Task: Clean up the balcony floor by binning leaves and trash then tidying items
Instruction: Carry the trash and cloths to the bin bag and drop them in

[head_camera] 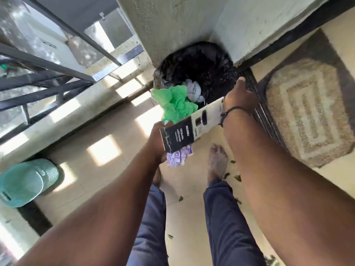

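A black-and-white cardboard box [189,127] is held level over the floor, just in front of a bin lined with a black bag [201,64] in the corner. My left hand [157,139] grips the box's near end, and a purple-and-white wrapper [178,156] hangs under that hand. My right hand [240,95] holds the far end, by the bin's rim. A crumpled green plastic bag [174,102] lies on the box's far side at the bin's edge. A pale crumpled wrapper [194,89] sits inside the bin. Green leaves [237,177] lie scattered on the tiles around my bare feet.
A metal railing [48,60] runs along the left with a low ledge under it. An upturned teal plastic basket [26,181] sits at the lower left. A brown doormat [309,110] lies at the right beside a dark door track. A wall pillar [172,22] stands behind the bin.
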